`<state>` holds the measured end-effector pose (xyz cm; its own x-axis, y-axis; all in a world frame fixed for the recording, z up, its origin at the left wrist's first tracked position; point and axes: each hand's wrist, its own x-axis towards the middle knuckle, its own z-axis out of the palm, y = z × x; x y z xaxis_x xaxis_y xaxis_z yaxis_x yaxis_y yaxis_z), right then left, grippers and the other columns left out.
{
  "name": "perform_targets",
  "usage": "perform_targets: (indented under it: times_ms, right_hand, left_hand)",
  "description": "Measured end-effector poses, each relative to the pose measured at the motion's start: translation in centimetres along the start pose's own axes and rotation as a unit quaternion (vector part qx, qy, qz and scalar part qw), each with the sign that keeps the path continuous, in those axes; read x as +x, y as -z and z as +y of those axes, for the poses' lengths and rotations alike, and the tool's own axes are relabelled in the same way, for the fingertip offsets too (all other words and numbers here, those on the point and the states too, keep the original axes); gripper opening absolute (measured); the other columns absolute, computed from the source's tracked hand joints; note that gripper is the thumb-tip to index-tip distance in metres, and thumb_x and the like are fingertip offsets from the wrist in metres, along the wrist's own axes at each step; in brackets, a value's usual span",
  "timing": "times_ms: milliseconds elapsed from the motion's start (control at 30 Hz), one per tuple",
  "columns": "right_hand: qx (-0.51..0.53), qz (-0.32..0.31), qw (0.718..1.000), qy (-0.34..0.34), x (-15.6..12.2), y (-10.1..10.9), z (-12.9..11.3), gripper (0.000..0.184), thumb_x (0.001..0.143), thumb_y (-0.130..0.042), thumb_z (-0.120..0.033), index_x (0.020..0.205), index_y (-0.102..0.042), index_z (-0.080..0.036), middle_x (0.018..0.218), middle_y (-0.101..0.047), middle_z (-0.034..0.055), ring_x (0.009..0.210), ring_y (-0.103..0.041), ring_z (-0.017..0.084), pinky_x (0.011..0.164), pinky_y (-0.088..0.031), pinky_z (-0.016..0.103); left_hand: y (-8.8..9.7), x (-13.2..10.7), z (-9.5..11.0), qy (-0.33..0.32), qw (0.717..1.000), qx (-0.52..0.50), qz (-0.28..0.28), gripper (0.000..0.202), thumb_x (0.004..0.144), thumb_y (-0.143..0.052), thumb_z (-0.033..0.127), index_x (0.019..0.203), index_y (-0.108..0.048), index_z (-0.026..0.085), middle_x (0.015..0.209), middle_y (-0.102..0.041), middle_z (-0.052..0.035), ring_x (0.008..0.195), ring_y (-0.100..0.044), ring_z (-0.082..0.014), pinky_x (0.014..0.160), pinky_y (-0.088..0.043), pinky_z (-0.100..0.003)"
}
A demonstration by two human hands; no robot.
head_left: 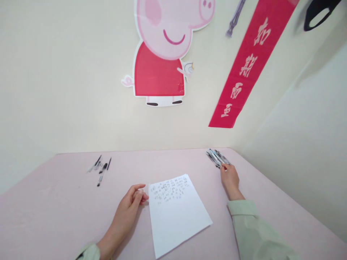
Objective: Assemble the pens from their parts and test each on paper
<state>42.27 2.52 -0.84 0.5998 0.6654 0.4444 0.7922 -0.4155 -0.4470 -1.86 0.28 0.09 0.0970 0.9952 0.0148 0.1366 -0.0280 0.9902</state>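
Observation:
At the right, my right hand (230, 177) reaches to a pile of pens (216, 156) near the table's back corner. Its thumb and fingertips are closed on the near end of a pen there; which pen is partly hidden by the fingers. My left hand (135, 198) rests on the table beside the left edge of a stack of white paper (180, 224). Its fingers are loosely bent and apart, with nothing seen in them. Several lines of small dark handwriting (169, 189) cover the upper part of the top sheet.
Several dark and clear pens or pen parts (101, 168) lie scattered at the back left of the pink table (54, 216). Behind it, the wall bears a cartoon pig cutout (159, 72) and a red banner (244, 76) with white characters. Another wall stands close on the right.

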Motion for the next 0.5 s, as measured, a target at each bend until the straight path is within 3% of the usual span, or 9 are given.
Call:
perform_targets:
  times_ms: [167,300,500]
  right_hand:
    - [-0.065,-0.026,0.998,-0.003,0.6,-1.0,0.3,0.032,0.089,-0.045,-0.027,0.108,-0.068,-0.016,0.100,-0.062,0.0139,0.081,-0.060,0.022,0.070,-0.043,0.033]
    - [-0.083,-0.012,0.996,-0.020,1.3,-1.8,0.0,0.029,0.088,-0.048,-0.027,0.107,-0.065,-0.015,0.096,-0.063,0.0127,0.078,-0.060,0.021,0.066,-0.042,0.031]
    - [-0.101,-0.022,0.994,-0.023,1.2,-2.0,0.0,0.026,0.087,-0.046,-0.028,0.095,-0.068,-0.016,0.097,-0.062,0.0131,0.073,-0.058,0.022,0.061,-0.040,0.032]
  left_hand:
    - [0.0,-0.2,0.1,-0.003,1.000,0.012,0.000,0.042,0.085,-0.050,0.054,0.105,-0.058,0.018,0.077,-0.070,-0.0039,0.075,-0.064,-0.0209,0.076,-0.050,-0.036]
    - [0.0,-0.3,0.3,0.001,1.000,0.017,-0.007,0.041,0.085,-0.049,0.054,0.104,-0.058,0.018,0.077,-0.069,-0.0041,0.075,-0.064,-0.0209,0.076,-0.050,-0.035]
    - [-0.4,-0.5,0.7,0.004,1.000,0.011,-0.007,0.037,0.086,-0.049,0.050,0.101,-0.059,0.018,0.074,-0.068,-0.0025,0.072,-0.063,-0.0189,0.073,-0.049,-0.033]
